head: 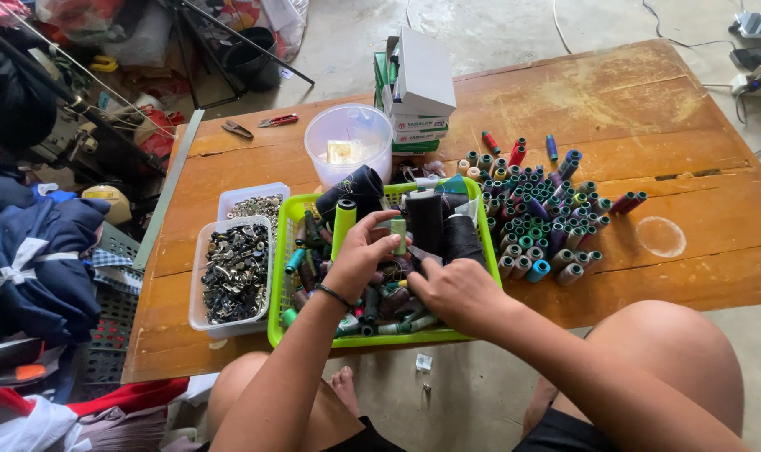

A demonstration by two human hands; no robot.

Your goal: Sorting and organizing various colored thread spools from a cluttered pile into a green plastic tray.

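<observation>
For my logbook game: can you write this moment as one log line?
left hand: holds small green spool | right hand: inside green basket of thread spools | beside: standing spools on wooden table

A lime-green plastic basket (278, 276) sits at the near edge of the wooden table, packed with thread spools lying every which way, teal, brown, olive, a few big black cones (427, 219) standing upright at the back. One small pale-green spool (398, 235) is pinched upright above the heap, and a tall light-green cone (343, 219) stands just beside it
</observation>
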